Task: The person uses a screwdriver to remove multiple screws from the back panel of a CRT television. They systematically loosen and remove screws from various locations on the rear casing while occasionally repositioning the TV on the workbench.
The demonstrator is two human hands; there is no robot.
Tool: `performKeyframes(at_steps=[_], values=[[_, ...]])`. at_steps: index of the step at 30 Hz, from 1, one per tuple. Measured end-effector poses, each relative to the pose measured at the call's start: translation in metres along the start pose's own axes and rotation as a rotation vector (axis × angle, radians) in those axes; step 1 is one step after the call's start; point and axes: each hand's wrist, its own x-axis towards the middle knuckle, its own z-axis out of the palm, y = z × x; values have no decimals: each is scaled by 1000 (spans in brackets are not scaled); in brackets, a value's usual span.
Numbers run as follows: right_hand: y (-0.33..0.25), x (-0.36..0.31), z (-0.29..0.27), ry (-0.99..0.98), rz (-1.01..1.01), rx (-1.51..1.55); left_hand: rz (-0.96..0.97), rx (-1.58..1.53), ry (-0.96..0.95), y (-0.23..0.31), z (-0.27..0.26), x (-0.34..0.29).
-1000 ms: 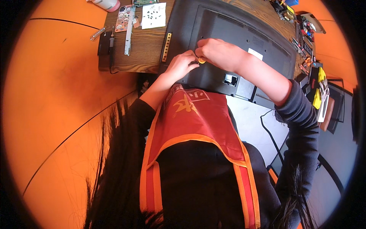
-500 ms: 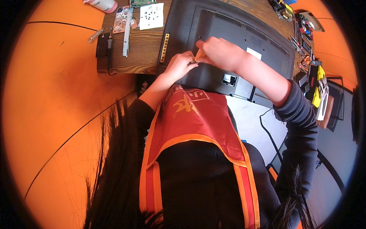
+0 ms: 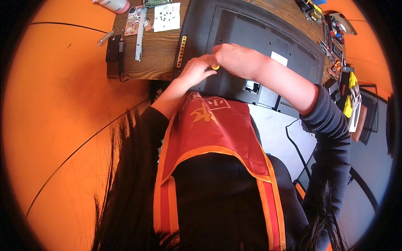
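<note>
The black rear cover of a flat-screen TV or monitor point(image 3: 259, 54) lies on the wooden table in front of me, with vents and screw holes. Over its near left part my two hands meet. My right hand point(image 3: 236, 60) is closed, back upward, next to a small yellow round-ended thing point(image 3: 215, 66) at its fingers; its kind does not show. My left hand point(image 3: 197, 71) has its fingers curled against the right one, with the thumb just below the yellow end. What the left fingertips grip is hidden. A perforated yellow strip point(image 3: 181, 52) lies along the cover's left edge.
At the left of the wooden table point(image 3: 161, 62) are a white sheet with several dark screws point(image 3: 166, 17), a metal strip point(image 3: 140, 39), a sticker-covered phone point(image 3: 133, 21), a green circuit board point(image 3: 157, 2) and a pink-white bottle point(image 3: 113, 5). Tools point(image 3: 335, 67) crowd the right edge.
My hands have drawn closer together and turned a little. The yellow thing, seen before as a slanted piece between the fingers, now shows a round end.
</note>
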Motion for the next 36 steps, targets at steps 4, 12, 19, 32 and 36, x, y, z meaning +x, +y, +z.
performKeyframes(at_steps=[4, 12, 19, 32, 36], values=[[-2, -2, -2, 3, 8, -22, 45, 8, 32, 2, 1, 1], [0, 1, 2, -41, 10, -74, 71, 4, 45, -11, 8, -2], [7, 0, 8, -31, 22, 35, 83, -38, 107, -22, 8, -10], [5, 1, 8, -97, 260, -55, 64, -91, 100, -15, 16, -3], [9, -2, 5, 35, 26, 7, 116, -100, 135, -15, 16, -1]])
